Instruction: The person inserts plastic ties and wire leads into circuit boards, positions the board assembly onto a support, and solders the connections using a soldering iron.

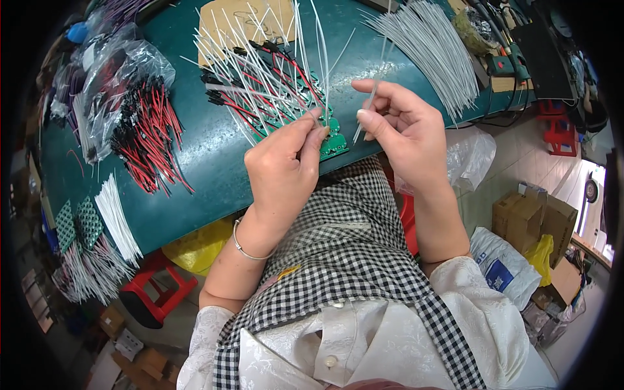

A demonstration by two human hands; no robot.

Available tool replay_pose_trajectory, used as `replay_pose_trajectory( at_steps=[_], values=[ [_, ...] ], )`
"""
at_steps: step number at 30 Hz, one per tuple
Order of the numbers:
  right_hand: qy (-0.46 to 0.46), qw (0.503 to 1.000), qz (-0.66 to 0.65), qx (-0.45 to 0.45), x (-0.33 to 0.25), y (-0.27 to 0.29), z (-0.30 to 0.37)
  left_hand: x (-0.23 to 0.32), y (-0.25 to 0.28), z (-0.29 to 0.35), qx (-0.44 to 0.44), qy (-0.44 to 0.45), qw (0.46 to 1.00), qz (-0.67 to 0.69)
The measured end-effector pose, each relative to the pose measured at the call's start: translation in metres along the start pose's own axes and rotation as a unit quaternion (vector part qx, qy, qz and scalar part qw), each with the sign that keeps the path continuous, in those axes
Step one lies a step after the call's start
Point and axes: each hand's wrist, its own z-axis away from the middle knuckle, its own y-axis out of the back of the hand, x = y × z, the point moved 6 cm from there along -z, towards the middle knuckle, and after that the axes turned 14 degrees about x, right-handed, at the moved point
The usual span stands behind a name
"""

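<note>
My right hand (413, 123) pinches a thin grey wire (373, 94) between thumb and fingers, its index finger stretched out. The wire runs upward and its lower end hangs below the thumb. My left hand (283, 159) is closed, thumb against index finger, on a thin white wire at the edge of the green circuit boards (334, 143). Its grip hides the exact contact point. From the boards spread many white wires (224, 49) and red-and-black leads (286, 65) ending in black connectors. A piece of brown cardboard (276, 19) lies under the white wires' far ends.
A large bundle of grey wires (432, 55) lies at the far right of the green table (208, 211). On the left are a pile of red-and-black leads (153, 130), a clear plastic bag (140, 58), a white wire bundle (117, 218) and wired boards (90, 221) at the edge.
</note>
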Motion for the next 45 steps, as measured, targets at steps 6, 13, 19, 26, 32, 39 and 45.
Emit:
replay_pose_trajectory(
  at_steps=[6, 13, 19, 26, 32, 39, 45],
  values=[
    [-0.007, 0.998, -0.061, -0.022, -0.005, -0.010, 0.009, -0.003, 0.040, 0.001, 0.012, 0.109, 0.990, 0.084],
    [-0.004, 0.993, -0.055, -0.101, -0.003, -0.048, 0.025, -0.030, 0.086, 0.015, 0.023, 0.222, 0.970, 0.092],
    [0.047, 0.992, 0.021, -0.115, 0.001, -0.073, 0.034, -0.037, 0.082, 0.026, -0.005, 0.208, 0.973, 0.097],
    [0.078, 0.990, 0.038, -0.108, 0.006, -0.078, 0.037, -0.039, 0.079, 0.027, 0.009, 0.213, 0.971, 0.110],
    [0.089, 0.988, 0.053, -0.111, 0.004, -0.079, 0.037, -0.040, 0.078, 0.028, 0.013, 0.205, 0.971, 0.125],
    [0.107, 0.986, 0.045, -0.118, 0.004, -0.082, 0.038, -0.040, 0.076, 0.028, 0.000, 0.196, 0.973, 0.123],
    [0.093, 0.978, 0.102, -0.155, 0.004, -0.084, 0.036, -0.041, 0.076, 0.028, -0.003, 0.201, 0.972, 0.124]
  ],
)
